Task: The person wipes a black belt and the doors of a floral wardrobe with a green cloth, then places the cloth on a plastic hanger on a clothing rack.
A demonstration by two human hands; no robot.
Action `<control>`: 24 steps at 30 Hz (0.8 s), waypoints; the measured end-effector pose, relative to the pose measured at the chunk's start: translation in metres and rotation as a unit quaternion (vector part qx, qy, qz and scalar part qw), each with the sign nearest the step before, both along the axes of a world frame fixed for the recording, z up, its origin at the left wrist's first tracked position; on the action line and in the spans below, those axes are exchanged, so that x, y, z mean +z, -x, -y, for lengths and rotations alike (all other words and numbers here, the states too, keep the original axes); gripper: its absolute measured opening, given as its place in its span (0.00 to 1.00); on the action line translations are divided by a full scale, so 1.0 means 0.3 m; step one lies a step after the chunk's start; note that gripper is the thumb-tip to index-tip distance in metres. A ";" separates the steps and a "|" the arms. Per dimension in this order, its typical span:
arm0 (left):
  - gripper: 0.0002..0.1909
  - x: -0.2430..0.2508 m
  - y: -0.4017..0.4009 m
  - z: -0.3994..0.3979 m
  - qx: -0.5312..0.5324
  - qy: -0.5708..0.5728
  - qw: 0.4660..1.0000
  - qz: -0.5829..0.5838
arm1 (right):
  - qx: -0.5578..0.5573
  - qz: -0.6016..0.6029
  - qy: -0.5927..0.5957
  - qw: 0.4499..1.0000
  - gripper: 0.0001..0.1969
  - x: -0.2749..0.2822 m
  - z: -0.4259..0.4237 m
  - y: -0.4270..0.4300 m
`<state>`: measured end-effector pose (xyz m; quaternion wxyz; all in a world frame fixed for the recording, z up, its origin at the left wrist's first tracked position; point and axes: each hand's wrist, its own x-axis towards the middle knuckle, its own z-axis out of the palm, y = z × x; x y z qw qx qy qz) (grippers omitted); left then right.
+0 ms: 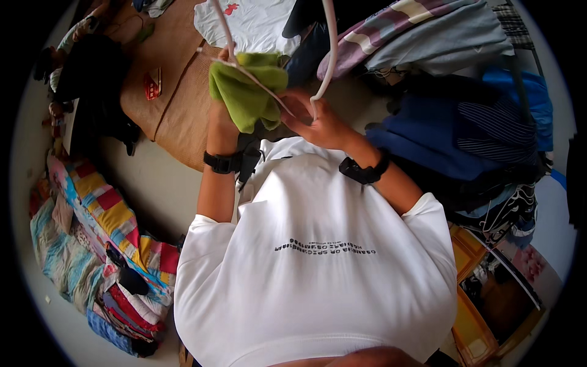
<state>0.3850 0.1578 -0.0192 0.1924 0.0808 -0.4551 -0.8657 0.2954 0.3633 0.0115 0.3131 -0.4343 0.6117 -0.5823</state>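
Note:
A green cloth (250, 89) hangs bunched in my left hand (223, 112), which it mostly covers; fingertips show above its upper left edge. A thin white rod (259, 82) slants across the front of the cloth. Two thicker white rods, a left one (223, 25) and a right one (331, 46), run up out of view; whether all three are one piece I cannot tell. My right hand (326, 126) is closed around the bent lower end of the right rod. Its thumb and fingers are also close to the thin rod's lower end.
Ahead lies a brown woven mat (169, 91) with a red packet (152, 84) and a white shirt (247, 23). Dark blue clothes (426, 133) are heaped at right, above a yellow wooden frame (477, 325). Folded patchwork quilts (105, 206) lie left. Another person (78, 34) is at upper left.

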 end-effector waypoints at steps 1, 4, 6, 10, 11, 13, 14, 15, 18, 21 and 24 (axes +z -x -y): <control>0.24 -0.007 0.004 0.026 0.068 0.220 0.973 0.000 | -0.012 0.022 -0.003 1.000 0.19 0.004 0.006 -0.004; 0.25 -0.039 -0.029 0.058 0.157 -0.133 0.978 -0.036 | -0.062 0.062 0.014 0.996 0.21 -0.013 -0.026 -0.024; 0.22 -0.181 -0.109 0.222 0.093 -0.317 0.931 -0.155 | -0.041 0.071 0.031 0.996 0.22 -0.029 -0.061 -0.029; 0.23 -0.033 -0.060 0.168 0.230 -0.251 0.940 -0.007 | -0.012 0.143 -0.046 0.989 0.22 -0.044 -0.110 -0.038; 0.26 -0.006 -0.057 0.129 0.114 -0.257 0.954 -0.107 | 0.006 0.120 -0.058 0.991 0.23 -0.050 -0.107 -0.041; 0.26 0.014 -0.027 0.053 0.077 -0.300 0.945 -0.100 | 0.027 0.067 -0.110 0.991 0.22 -0.052 -0.100 -0.035; 0.27 0.035 -0.019 0.031 0.041 -0.341 0.935 -0.092 | 0.032 0.064 -0.106 0.992 0.22 -0.059 -0.102 -0.037; 0.26 0.016 -0.016 0.028 -0.014 -0.395 0.911 -0.122 | 0.017 -0.018 -0.098 0.995 0.21 -0.089 -0.100 -0.033; 0.20 -0.068 -0.025 -0.013 0.051 -0.426 0.896 -0.118 | 0.009 -0.060 -0.110 0.992 0.21 -0.084 -0.108 -0.002; 0.19 -0.158 -0.048 0.019 0.053 -0.438 0.884 -0.154 | 0.002 -0.196 -0.087 0.977 0.21 -0.066 -0.128 -0.005; 0.19 -0.165 -0.079 0.010 0.046 -0.343 0.933 -0.099 | 0.068 -0.117 -0.185 0.973 0.20 -0.041 -0.159 0.007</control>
